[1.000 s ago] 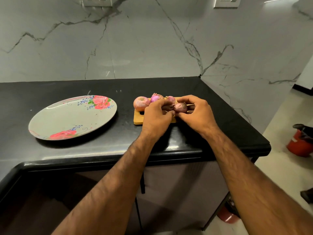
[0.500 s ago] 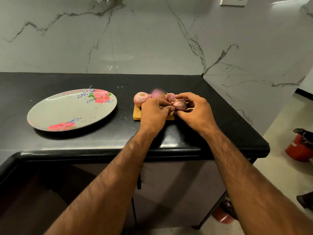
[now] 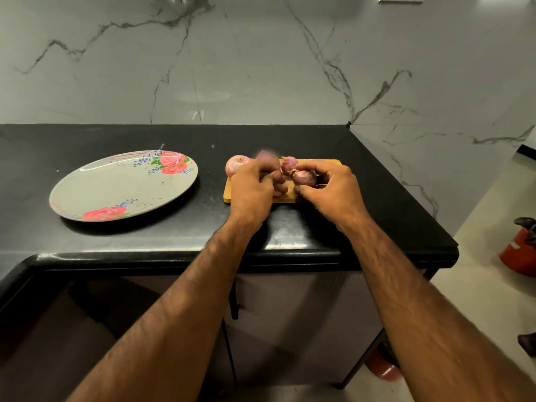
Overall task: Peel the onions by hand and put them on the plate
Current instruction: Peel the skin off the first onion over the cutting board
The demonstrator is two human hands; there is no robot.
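A: Step in hand?
B: Peeling, by the look of it. Right hand (image 3: pixel 327 187) right of centre, cupped round a purple onion (image 3: pixel 303 177), thumb and fingers pinching it just over the board (image 3: pixel 290 197).
A: And the left hand (image 3: pixel 255 190)?
B: Curled, fingertips pressed together close beside that onion; whether gripping a scrap of skin, cannot tell.
A: Next move?
B: Probably catching the loose dry skin at the tip and stripping it off, then a carry across to the plate (image 3: pixel 87 192) at mid left.
A: Other onions?
B: Three behind the hands on the board: a pale one (image 3: pixel 236 165), a blurred one (image 3: pixel 265 158), a small one (image 3: pixel 289 164). All apparently unpeeled.
A: Anything in the way?
B: Nothing on the black worktop (image 3: pixel 203 227) between board and plate. Plate bare. Marble wall (image 3: pixel 261 68) at the back.
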